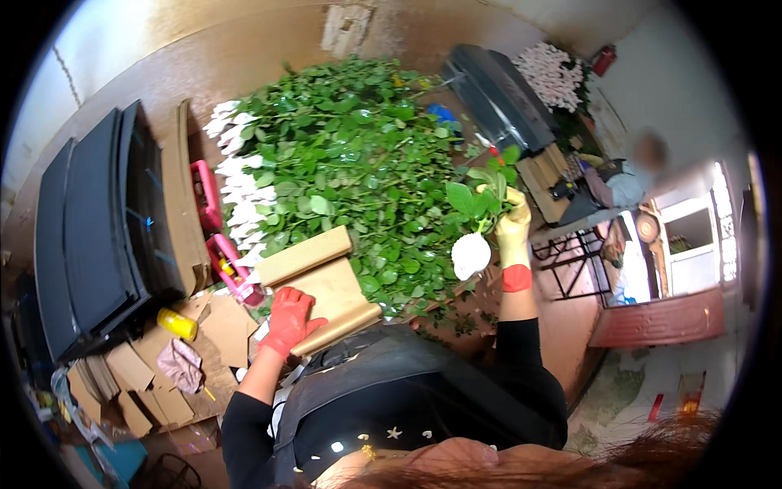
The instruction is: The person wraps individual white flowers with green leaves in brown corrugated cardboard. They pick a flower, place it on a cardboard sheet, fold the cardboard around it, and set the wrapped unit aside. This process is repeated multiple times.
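My right hand [514,220], in a pale yellow rubber glove with a red cuff, grips a leafy flower stem [482,202]. Its head hangs down under a white cover or pale petals [470,255]; which of the two is unclear. Lying palm down on a brown paper sheet [333,293], my left hand [292,321] wears a red glove, its thumb apart from the fingers. The sheet's far end is a rolled corrugated strip [303,255]. Beyond both hands spreads a large pile of leafy green stems [360,153], with white-wrapped heads [241,177] along its left side.
Black boxes or panels [91,226] and cardboard sheets [180,195] stand left, near pink plastic holders [229,263]. A yellow cylinder [177,324], a cloth [180,365] and cardboard pieces lie closer. A dark box [501,98] stands at back right; another person [611,180] is at right.
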### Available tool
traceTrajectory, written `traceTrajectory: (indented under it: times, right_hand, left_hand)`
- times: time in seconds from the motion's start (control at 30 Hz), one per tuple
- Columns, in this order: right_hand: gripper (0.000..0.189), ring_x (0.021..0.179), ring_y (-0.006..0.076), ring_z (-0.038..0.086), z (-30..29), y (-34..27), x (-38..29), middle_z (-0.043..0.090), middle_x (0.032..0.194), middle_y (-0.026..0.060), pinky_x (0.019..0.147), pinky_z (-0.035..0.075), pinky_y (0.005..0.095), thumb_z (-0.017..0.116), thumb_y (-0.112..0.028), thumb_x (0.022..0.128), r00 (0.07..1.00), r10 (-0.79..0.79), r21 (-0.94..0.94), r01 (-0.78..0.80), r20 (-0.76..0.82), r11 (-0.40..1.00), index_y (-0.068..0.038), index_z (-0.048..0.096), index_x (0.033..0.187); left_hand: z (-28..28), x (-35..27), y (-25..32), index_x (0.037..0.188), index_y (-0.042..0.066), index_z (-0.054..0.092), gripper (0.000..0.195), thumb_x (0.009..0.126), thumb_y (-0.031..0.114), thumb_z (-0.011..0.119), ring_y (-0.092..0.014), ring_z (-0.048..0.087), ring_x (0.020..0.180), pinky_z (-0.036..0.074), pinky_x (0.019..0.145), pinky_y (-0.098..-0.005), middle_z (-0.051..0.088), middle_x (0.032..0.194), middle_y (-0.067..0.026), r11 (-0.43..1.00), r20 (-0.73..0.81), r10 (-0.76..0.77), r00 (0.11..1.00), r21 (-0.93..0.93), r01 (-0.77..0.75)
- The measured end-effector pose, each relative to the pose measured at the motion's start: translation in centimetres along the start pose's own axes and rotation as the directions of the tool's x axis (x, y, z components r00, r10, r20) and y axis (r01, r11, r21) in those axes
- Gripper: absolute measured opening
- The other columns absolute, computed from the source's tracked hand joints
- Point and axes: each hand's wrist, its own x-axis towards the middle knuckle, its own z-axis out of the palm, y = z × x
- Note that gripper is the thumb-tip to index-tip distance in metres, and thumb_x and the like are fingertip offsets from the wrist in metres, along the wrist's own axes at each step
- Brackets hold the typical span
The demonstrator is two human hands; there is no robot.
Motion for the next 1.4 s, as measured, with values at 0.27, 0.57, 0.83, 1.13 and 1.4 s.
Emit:
traceTrajectory:
  times: [0.27, 0.57, 0.83, 1.13, 1.4]
  right_hand:
    - [0.021, 0.131, 0.0357, 0.061, 0.1, -1.5, -1.3, 0.075, 0.114, 0.0116, 0.118, 0.04, 0.0491, 0.069, 0.007, 0.092, 0.994, 0.066, 0.008, -0.067, 0.084, 0.998, -0.007, 0.059, 0.104]
    - [0.039, 0.121, 0.0336, 0.066, 7.7, -7.7, -4.2, 0.075, 0.111, 0.0089, 0.106, 0.051, 0.0442, 0.062, 0.015, 0.076, 0.763, 0.176, -0.275, 0.003, 0.623, 0.961, -0.007, 0.072, 0.106]
    - [0.027, 0.085, 0.0364, 0.072, 12.7, -2.1, -10.6, 0.072, 0.085, 0.017, 0.076, 0.057, 0.0452, 0.059, 0.003, 0.08, 0.525, 0.121, -0.322, 0.31, 0.842, 0.894, -0.011, 0.076, 0.094]
    - [0.021, 0.081, 0.0356, 0.071, 12.2, -2.0, -11.9, 0.073, 0.083, 0.015, 0.075, 0.057, 0.0463, 0.061, 0.002, 0.08, 0.604, 0.157, -0.386, 0.27, 0.782, 0.882, -0.009, 0.077, 0.089]
    - [0.017, 0.082, 0.032, 0.071, 13.4, 2.0, -18.1, 0.074, 0.083, 0.011, 0.076, 0.057, 0.0433, 0.065, -0.005, 0.081, 0.693, 0.267, -0.512, 0.172, 0.67, 0.841, -0.012, 0.079, 0.089]
  left_hand:
    - [0.3, 0.4, 0.1, 0.096, 0.008, 0.066, 0.05, 0.066, 0.042, 0.087, -0.039, 0.055, 0.101, 0.046, 0.094, -0.0498, 0.062, 0.098, -0.0142, 1.0, -0.02, 0.025, 0.999, -0.007, -0.025]
    - [1.3, 0.1, -2.0, 0.103, 0.009, 0.071, 0.026, 0.082, 0.023, 0.076, -0.035, 0.06, 0.088, 0.048, 0.085, -0.0478, 0.062, 0.085, -0.0133, 0.991, -0.193, 0.127, 0.973, -0.02, -0.133]
    - [-1.0, -1.1, -4.9, 0.114, 0.017, 0.076, 0.027, 0.09, 0.029, 0.074, -0.031, 0.068, 0.103, 0.046, 0.1, -0.0475, 0.074, 0.096, -0.0064, 0.953, 0.077, 0.003, 0.997, -0.303, 0.02]
    - [0.2, -3.1, -3.8, 0.099, 0.018, 0.079, 0.032, 0.079, 0.041, 0.085, -0.035, 0.051, 0.14, 0.018, 0.123, -0.0661, 0.069, 0.126, -0.0073, 0.964, 0.188, -0.042, 0.981, -0.249, 0.089]
    - [1.2, -4.3, -3.0, 0.102, 0.017, 0.079, 0.027, 0.081, 0.034, 0.083, -0.037, 0.05, 0.141, 0.02, 0.12, -0.0681, 0.068, 0.129, -0.0068, 0.975, 0.097, -0.052, 0.994, -0.21, 0.071]
